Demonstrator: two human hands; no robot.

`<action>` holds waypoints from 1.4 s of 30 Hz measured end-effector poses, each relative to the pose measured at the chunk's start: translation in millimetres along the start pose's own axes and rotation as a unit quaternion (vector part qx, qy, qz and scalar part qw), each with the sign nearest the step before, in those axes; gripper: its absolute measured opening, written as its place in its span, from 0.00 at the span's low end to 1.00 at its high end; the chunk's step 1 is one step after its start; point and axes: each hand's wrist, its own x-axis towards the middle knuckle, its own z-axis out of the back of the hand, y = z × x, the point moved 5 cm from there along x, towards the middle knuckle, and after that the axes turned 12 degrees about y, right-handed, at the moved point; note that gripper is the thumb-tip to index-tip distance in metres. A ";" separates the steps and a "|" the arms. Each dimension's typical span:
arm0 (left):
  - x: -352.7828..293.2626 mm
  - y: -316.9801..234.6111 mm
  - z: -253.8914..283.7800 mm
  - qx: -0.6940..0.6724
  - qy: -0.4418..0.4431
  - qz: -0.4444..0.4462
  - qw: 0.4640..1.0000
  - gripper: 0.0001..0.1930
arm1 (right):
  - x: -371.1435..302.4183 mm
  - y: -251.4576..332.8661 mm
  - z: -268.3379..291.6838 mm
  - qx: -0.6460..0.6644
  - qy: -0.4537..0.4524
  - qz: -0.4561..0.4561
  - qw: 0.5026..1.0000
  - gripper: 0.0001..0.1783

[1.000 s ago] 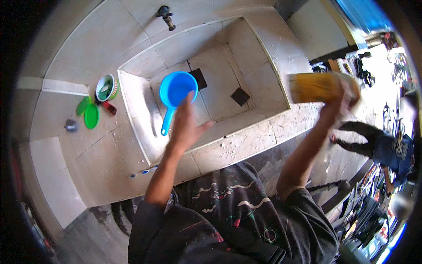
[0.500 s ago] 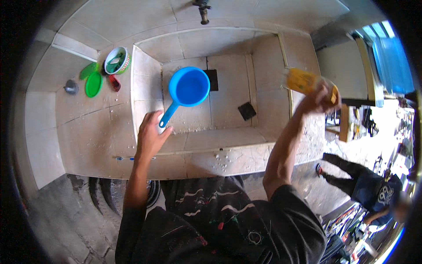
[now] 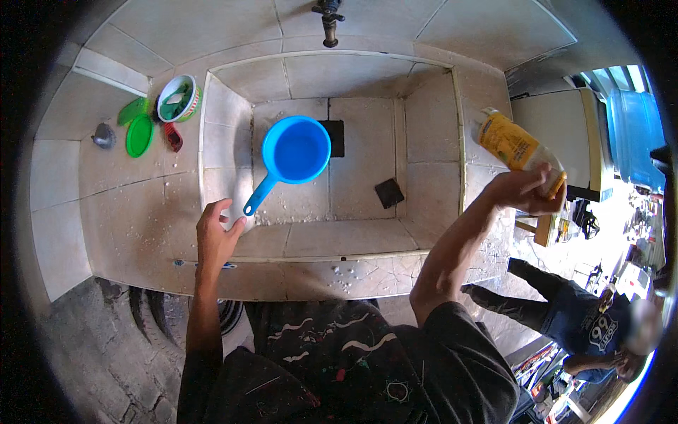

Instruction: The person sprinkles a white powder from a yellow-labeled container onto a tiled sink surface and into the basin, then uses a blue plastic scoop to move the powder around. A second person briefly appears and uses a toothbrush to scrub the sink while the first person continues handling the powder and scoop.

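Note:
A blue plastic dipper (image 3: 296, 150) with a long handle sits inside the tiled basin (image 3: 360, 233), its handle pointing toward me. My left hand (image 3: 220, 237) is just left of the handle's end, over the basin's near left corner. Its fingers are apart and I see nothing in them. Out to the right, past the basin's rim, my right hand (image 3: 528, 189) grips a bottle (image 3: 510, 143) with a yellow label. The bottle is tilted, its neck end pointing up and left, and my fingers wrap round its lower end.
A tap (image 3: 329, 27) hangs over the far side. On the left ledge are a white tub (image 3: 179, 99), a green lid (image 3: 140, 136), a red brush-like item (image 3: 173, 137) and a grey object (image 3: 104, 136). A dark square pad (image 3: 389, 193) lies in the basin. Another person (image 3: 586, 311) stands at right.
My left hand has drawn back a little to the left, away from the dipper's handle. The bottle in my right hand has moved right and tilted more. The view has shifted slightly.

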 end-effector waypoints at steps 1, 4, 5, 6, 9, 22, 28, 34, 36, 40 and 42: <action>0.9 -4.3 -0.7 -0.009 0.008 -0.043 0.999 0.22 | 0.2 -2.3 2.9 0.016 -0.026 -0.014 0.999 0.26; 3.1 -15.9 -2.8 -0.020 0.010 -0.141 0.990 0.21 | 0.4 2.5 -11.6 -0.268 0.090 0.033 0.959 0.26; 5.4 -13.2 -2.6 -0.011 -0.006 -0.097 0.995 0.21 | 0.0 9.0 -7.8 -0.278 0.035 0.075 0.957 0.25; 4.7 -11.4 -3.7 -0.013 -0.003 -0.067 0.998 0.21 | 0.1 14.3 -7.4 -0.280 0.048 0.098 0.954 0.24; 3.6 -16.4 -8.3 -0.012 0.011 -0.064 0.998 0.20 | 3.9 29.2 4.0 -0.193 0.018 0.105 0.975 0.22; -3.4 -31.0 -26.9 -0.031 0.032 -0.113 0.993 0.20 | 7.2 58.7 73.2 -0.280 -0.060 -0.075 0.955 0.27; -1.7 -31.3 -36.0 -0.040 0.059 -0.054 0.996 0.19 | -6.8 76.2 88.0 -0.220 -0.034 0.042 0.974 0.25; -11.0 -43.1 -40.5 -0.035 0.055 -0.152 0.986 0.19 | 8.6 84.2 87.3 -0.084 -0.072 -0.107 0.988 0.18; -14.6 -43.1 -44.0 -0.018 0.079 -0.139 0.987 0.20 | 28.2 84.0 87.7 0.043 -0.104 -0.156 0.981 0.18; -17.0 -51.3 -53.5 -0.027 0.111 -0.154 0.982 0.21 | 63.7 84.1 74.2 0.055 -0.057 -0.289 0.954 0.18; -19.7 -56.3 -61.3 -0.049 0.129 -0.163 0.977 0.21 | 68.9 84.5 58.7 0.083 -0.012 -0.362 0.928 0.19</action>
